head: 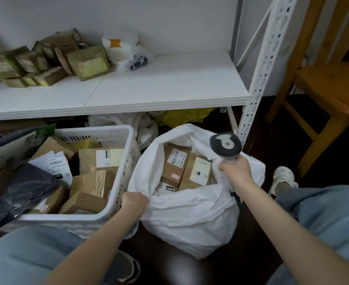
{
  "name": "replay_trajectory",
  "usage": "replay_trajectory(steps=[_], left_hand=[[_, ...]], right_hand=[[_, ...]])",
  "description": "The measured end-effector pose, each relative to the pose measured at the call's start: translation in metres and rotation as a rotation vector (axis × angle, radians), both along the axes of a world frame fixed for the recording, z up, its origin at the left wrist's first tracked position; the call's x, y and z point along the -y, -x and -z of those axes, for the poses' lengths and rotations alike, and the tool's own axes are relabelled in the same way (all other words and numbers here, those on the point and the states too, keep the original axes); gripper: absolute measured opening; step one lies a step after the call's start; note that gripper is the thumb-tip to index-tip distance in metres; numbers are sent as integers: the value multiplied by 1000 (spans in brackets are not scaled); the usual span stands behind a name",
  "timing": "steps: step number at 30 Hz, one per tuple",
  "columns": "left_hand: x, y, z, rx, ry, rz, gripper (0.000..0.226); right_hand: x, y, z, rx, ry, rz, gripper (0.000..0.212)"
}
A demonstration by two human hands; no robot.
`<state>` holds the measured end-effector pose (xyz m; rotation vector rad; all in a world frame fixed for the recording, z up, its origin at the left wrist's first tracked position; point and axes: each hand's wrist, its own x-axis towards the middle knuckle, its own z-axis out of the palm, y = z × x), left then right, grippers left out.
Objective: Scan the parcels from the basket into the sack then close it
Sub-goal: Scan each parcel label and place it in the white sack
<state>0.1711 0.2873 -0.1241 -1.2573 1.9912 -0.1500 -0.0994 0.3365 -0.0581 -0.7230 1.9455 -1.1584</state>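
Though the sack [190,221], gripped by left hand [134,202] at 9 o'clock and right hand [233,170] with scanner [226,143] at 3, is part-filled, the basket [126,161] is judged hardly emptied.

White sack [190,219], white slotted basket [116,204], brown parcels [91,184], grey-and-white scanner [225,144], blue jeans [329,214].

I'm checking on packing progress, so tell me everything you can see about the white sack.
The white sack is thin, crumpled fabric or plastic, standing open on the dark floor right of the basket. Brown cardboard boxes with labels lie inside. The left hand grips its near-left rim; the right hand, holding the scanner, is at its right rim.
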Motion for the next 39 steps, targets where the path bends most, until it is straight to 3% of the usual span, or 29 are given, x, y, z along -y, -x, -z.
replay_trajectory(steps=[3,5,7,10,14,17,23,26,32,34,37,39], left_hand=[[25,21,-22,-199,134,26,34],[35,31,-20,-369,93,67,43],[30,30,0,-302,-70,48,46],[27,8,31,-4,-80,-20,56],[54,24,26,-152,141,12,50],[74,54,30,-284,154,107,76],[132,28,73,-104,93,-114,92],[152,11,85,-207,34,-332,98],[135,42,91,-554,-3,-374,104],[125,44,97,-493,-36,-379,106],[135,57,94,-210,9,-262,104],[148,78,76,-131,69,-147,85]], right_hand=[[19,-19,19,59,-75,-107,29],[16,-35,54,55,-194,-120,38],[-3,-44,84,37,-303,-122,47],[-19,-33,109,82,-377,-63,31],[23,-2,101,68,-387,-68,25],[68,11,99,133,-334,-70,35],[95,19,150,131,-475,-103,27],[93,29,171,113,-493,-32,24],[105,15,158,62,-370,-122,17],[107,-3,154,70,-363,-197,24],[116,-14,157,-1,-325,-198,29],[123,-12,159,-5,-292,-130,29]])
